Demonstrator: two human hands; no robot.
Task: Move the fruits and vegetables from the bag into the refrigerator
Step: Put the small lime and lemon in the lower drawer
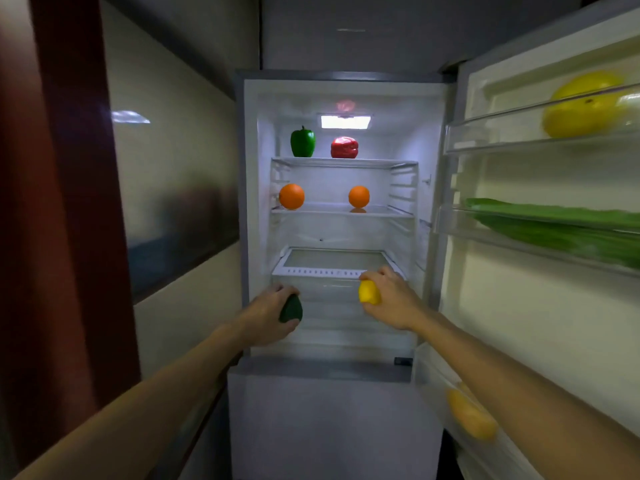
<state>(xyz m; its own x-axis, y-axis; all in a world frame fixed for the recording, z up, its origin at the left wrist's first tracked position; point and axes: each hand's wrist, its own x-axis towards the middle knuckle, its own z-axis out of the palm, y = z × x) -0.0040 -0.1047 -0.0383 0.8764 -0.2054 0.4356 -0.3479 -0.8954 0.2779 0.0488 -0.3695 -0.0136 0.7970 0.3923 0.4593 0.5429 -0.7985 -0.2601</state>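
Now our left hand (268, 311) curls its fingers round a dark green avocado (291, 309), our right hand (389, 299) round a yellow lemon (369, 292), just below the white slotted shelf (322, 271); next, we likely set both down.

Dk red panel (52, 202) left, beige wall (173, 161)

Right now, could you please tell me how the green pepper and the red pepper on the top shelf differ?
The green pepper stands taller, with its stem pointing up; the red pepper looks squatter and shows no stem. The green pepper sits on the left, and the red pepper is to its right, nearer the middle. Both rest on the top shelf, apart from each other.
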